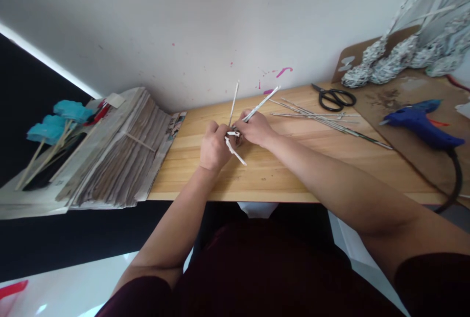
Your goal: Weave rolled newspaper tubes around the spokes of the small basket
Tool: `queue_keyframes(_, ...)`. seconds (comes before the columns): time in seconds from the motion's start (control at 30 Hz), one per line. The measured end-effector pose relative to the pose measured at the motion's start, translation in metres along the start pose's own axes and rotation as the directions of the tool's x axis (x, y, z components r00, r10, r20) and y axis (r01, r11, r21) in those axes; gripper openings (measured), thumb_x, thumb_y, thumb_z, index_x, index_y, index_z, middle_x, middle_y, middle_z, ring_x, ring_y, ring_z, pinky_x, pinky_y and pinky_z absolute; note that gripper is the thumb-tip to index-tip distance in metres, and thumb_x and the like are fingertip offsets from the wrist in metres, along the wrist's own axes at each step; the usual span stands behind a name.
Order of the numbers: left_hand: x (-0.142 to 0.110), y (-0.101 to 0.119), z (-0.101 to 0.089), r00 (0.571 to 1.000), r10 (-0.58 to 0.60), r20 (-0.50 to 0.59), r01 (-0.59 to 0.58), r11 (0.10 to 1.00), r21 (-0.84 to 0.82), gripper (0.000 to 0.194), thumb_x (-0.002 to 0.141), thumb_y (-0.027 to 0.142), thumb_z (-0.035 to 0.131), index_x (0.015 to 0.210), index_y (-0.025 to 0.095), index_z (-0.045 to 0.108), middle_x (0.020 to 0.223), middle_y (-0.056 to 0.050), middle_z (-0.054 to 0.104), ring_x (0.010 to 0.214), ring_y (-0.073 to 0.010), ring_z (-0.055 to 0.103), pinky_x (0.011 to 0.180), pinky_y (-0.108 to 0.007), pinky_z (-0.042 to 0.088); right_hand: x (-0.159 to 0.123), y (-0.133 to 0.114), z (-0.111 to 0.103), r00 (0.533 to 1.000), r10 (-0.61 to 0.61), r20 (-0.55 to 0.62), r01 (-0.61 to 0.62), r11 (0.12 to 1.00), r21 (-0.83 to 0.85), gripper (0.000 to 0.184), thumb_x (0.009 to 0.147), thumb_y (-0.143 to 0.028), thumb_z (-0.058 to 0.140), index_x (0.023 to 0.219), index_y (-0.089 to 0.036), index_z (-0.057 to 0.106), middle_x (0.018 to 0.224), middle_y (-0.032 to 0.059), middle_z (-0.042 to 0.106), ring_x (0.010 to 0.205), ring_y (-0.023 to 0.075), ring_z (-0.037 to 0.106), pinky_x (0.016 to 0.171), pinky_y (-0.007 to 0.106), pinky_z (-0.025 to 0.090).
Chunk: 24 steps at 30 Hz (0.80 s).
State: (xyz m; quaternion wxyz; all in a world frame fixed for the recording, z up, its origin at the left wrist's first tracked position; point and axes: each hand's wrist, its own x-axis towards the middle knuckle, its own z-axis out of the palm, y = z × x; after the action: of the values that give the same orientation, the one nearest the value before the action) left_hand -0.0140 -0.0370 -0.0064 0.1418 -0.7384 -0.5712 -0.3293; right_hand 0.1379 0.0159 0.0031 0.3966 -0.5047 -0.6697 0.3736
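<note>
Both my hands meet over the middle of the wooden table [279, 175]. My left hand [213, 146] is closed around a small bundle of rolled newspaper sticks [235, 149], whose ends poke out toward me and up toward the wall. My right hand [255, 128] pinches the same bundle from the right, with one long stick [262, 103] slanting up and right out of its fingers. Where the sticks cross is hidden between my fingers.
Several loose paper sticks [323, 118] lie to the right, with black scissors [335, 97] behind them. A blue glue gun [422, 126] rests on cardboard [404, 150] at far right, woven paper pieces [396, 60] behind. A newspaper stack [117, 155] and blue-topped sticks [55, 128] sit left.
</note>
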Motion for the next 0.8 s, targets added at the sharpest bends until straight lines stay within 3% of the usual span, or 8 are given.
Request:
queue_keyframes(0.17,0.0016,-0.0056,0.0000,0.998,-0.042,-0.051,0.039,0.997,-0.061,0.015,0.079,0.013,0.059,0.085,0.020,0.070,0.080,-0.005,0.070,0.083,-0.0215,0.067,0.081,-0.034,0.056,-0.0015,-0.0040,-0.0002,1.000,0.022,-0.012,-0.023,0.999,-0.024,0.015,0.083,-0.022,0.059,0.069,-0.023,0.053,0.069,0.0000,0.063,0.075,0.0185,0.060,0.070,0.028,0.043)
queue_keyframes(0.47,-0.0048,-0.0069,-0.0009,0.999,-0.010,-0.044,0.011,1.000,0.008,0.019,0.082,0.019,0.058,0.087,0.020,0.076,0.079,-0.006,0.064,0.071,-0.0174,0.062,0.069,-0.030,0.052,-0.0034,-0.0044,0.0002,1.000,0.002,-0.013,-0.002,1.000,0.018,0.017,0.083,-0.021,0.059,0.068,-0.023,0.050,0.066,-0.0012,0.059,0.072,0.0175,0.057,0.067,0.028,0.040)
queue_keyframes(0.8,0.0050,-0.0043,0.0020,0.995,-0.078,-0.060,0.077,0.997,-0.022,0.014,0.074,0.012,0.060,0.079,0.022,0.069,0.075,-0.005,0.068,0.078,-0.0217,0.065,0.076,-0.034,0.055,-0.0016,-0.0025,0.0036,0.999,0.045,-0.025,-0.045,0.999,0.008,0.018,0.081,-0.022,0.061,0.067,-0.023,0.051,0.067,-0.0009,0.060,0.072,0.0174,0.057,0.069,0.029,0.042)
